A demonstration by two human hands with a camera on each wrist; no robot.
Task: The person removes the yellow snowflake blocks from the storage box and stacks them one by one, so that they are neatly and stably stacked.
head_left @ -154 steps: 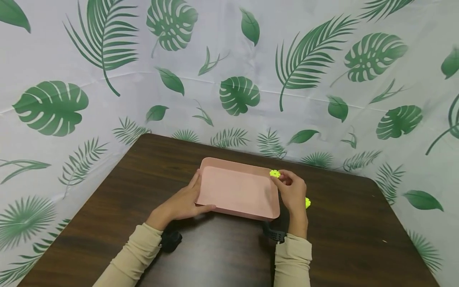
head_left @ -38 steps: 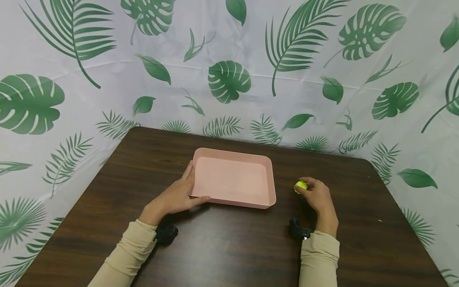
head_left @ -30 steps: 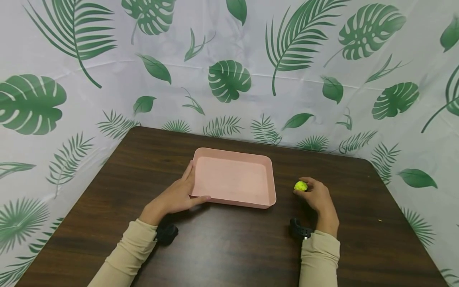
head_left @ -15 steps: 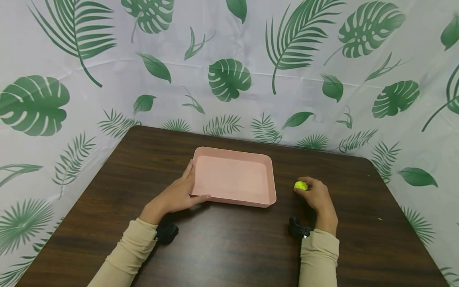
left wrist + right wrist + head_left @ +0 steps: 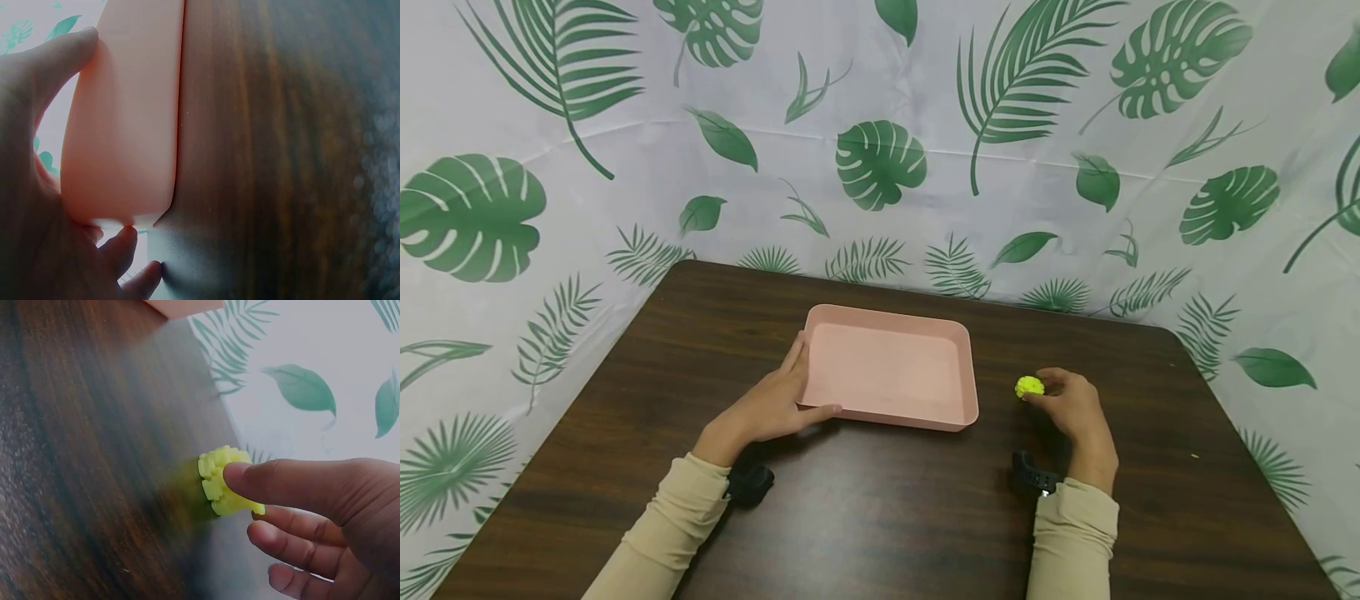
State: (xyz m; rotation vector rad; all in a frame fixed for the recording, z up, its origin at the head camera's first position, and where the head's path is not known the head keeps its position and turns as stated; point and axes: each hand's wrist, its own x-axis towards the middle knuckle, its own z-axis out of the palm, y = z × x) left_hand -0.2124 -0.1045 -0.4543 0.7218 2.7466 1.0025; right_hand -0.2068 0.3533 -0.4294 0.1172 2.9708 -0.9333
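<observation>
A shallow pink tray (image 5: 887, 371) lies on the dark wooden table. My left hand (image 5: 767, 404) rests against its near left corner, thumb along the front wall and fingers straight along the left side. In the left wrist view the thumb (image 5: 75, 50) touches the tray wall (image 5: 128, 131). My right hand (image 5: 1075, 408) is right of the tray, at a small stack of bright yellow flower-shaped pieces (image 5: 1028, 386). Its thumb (image 5: 275, 481) lies over the stack (image 5: 215, 487) in the right wrist view, pinching it low at the table; the index fingertip is hidden behind.
The brown tabletop (image 5: 865, 517) stretches around the tray. A white cloth with green leaves (image 5: 880, 167) hangs behind and at both sides. Black camera straps (image 5: 748, 486) are on both wrists. A tiny pale fleck (image 5: 1195, 456) lies at the right.
Earlier the right hand held one yellow flower piece over the tray's right corner, with another on the table; now they are stacked. The right hand has just slid slightly right along the stack.
</observation>
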